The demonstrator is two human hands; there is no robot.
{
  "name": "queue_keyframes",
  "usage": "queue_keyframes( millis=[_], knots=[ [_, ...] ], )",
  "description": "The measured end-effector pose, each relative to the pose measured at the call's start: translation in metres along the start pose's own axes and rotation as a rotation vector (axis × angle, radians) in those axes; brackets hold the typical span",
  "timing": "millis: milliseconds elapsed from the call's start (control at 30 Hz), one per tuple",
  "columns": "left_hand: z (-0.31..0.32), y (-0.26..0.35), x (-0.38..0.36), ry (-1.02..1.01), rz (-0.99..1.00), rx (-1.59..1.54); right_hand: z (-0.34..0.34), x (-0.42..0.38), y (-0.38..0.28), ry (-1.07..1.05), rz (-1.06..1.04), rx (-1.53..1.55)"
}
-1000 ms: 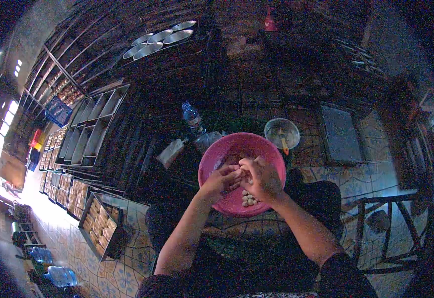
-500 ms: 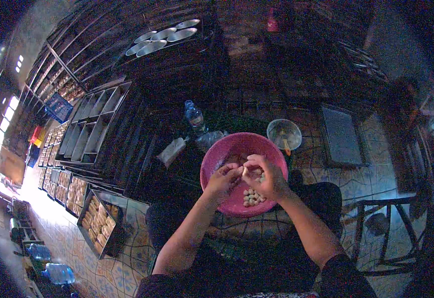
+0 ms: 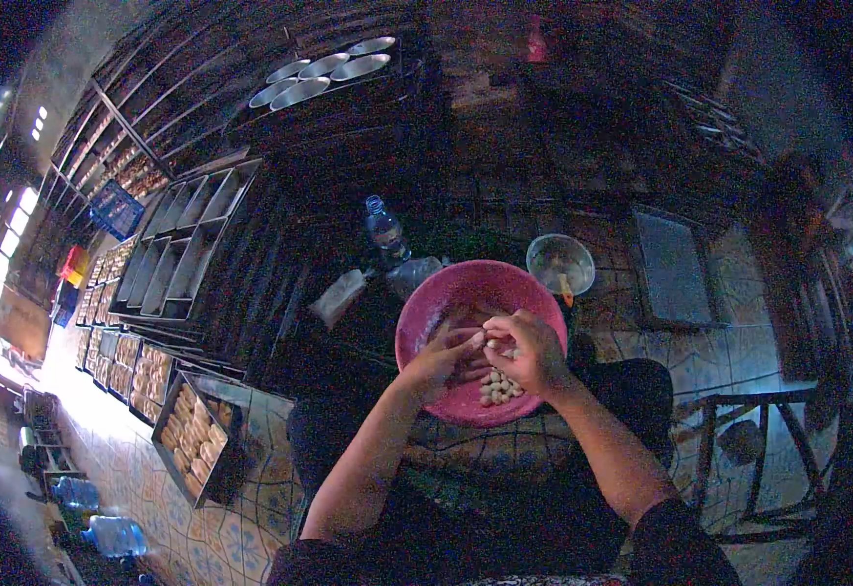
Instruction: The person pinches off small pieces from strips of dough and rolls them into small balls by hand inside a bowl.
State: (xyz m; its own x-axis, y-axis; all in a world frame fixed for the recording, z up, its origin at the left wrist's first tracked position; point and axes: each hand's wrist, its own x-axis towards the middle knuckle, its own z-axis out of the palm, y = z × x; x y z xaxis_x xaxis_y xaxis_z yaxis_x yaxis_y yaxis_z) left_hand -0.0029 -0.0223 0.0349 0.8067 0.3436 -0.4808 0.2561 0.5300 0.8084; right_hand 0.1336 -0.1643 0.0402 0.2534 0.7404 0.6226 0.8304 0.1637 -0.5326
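A pink plastic basin (image 3: 415, 322) sits between my knees. On its floor lies a cluster of small pale balls (image 3: 498, 388) that look like dough. My left hand (image 3: 441, 359) is over the left half of the basin, its thumb and forefinger pinched at a small pale lump while the lower fingers stretch out. From the right, my right hand (image 3: 529, 356) curls its fingers round the same pale dough lump (image 3: 491, 343). The fingertips of both hands meet, partly hiding the lump and some of the balls behind.
A clear bowl (image 3: 547, 256) with an orange-handled utensil stands behind the basin. Nearby are a plastic bottle (image 3: 384, 232) and a plastic bag (image 3: 337, 297). Trays of pale rolls (image 3: 190, 439) line the left floor. A metal tray (image 3: 674, 269) and a dark stool frame (image 3: 764, 400) are right.
My right hand has come down slightly and its fingers have curled further. The left hand has lowered a little, its lower fingers now more stretched out. The basin stays put.
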Motion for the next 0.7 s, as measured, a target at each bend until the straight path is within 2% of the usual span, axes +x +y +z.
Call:
queue_keyframes(
  millis=[67, 100, 167, 200, 300, 367, 500, 567, 700],
  knots=[
    [-0.003, 0.004, -0.003, -0.160, -0.115, -0.202, -0.002, 0.002, -0.002, -0.008, -0.019, -0.023],
    [-0.008, -0.001, 0.003, -0.161, -0.114, -0.202, -0.001, 0.002, -0.002, -0.008, -0.019, -0.024],
    [-0.025, -0.019, 0.025, -0.175, 0.027, -0.118, -0.001, 0.003, 0.000, 0.023, -0.054, -0.039],
    [-0.026, -0.020, 0.028, -0.177, 0.029, -0.118, -0.002, 0.004, -0.001, 0.024, -0.055, -0.041],
    [-0.027, -0.022, 0.028, -0.123, 0.089, -0.091, -0.003, 0.003, -0.007, -0.037, 0.001, -0.052],
    [-0.018, -0.021, 0.025, 0.044, 0.118, -0.191, -0.002, 0.000, -0.007, -0.062, 0.098, 0.034],
    [-0.020, -0.027, 0.033, 0.084, 0.154, -0.158, 0.002, -0.006, 0.002, -0.083, 0.082, -0.024],
    [-0.022, -0.034, 0.040, 0.076, 0.267, 0.011, 0.001, -0.006, -0.001, -0.107, 0.126, -0.035],
    [-0.012, -0.022, 0.024, 0.085, 0.313, 0.087, 0.017, -0.013, 0.009, -0.089, 0.068, -0.138]
  ],
)
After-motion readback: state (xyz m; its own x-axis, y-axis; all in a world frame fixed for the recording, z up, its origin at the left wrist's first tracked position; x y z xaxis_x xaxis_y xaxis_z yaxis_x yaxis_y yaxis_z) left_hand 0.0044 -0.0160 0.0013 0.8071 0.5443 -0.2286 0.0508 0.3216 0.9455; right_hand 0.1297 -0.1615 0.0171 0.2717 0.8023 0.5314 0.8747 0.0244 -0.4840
